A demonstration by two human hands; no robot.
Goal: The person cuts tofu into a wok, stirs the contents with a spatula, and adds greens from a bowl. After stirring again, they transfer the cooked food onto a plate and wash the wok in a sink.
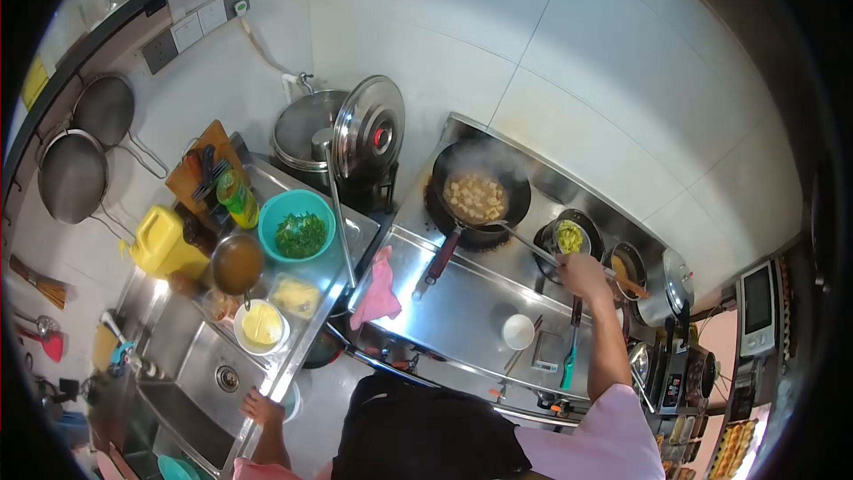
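Observation:
My right hand [583, 277] is closed around the metal shaft of a long-handled cooking utensil [538, 251] with a wooden end. Its far end reaches the rim of a black wok [518, 166], where its shape is hard to make out. Pale cubes in brown liquid [476, 198] steam inside the wok. Below my right forearm's reach, a pot with sliced green food [568, 236] sits on the stove. My left hand [261, 406] rests on the front edge of the sink counter [289, 380], fingers slightly apart and holding nothing.
A teal bowl of chopped greens [298, 225], a white bowl with yellow food [261, 327] and a yellow jug [169, 240] crowd the left counter. A pink cloth [378, 291], white cup [518, 332] and small scale [547, 352] lie along the stove front. A lidded stockpot [306, 133] stands in the corner.

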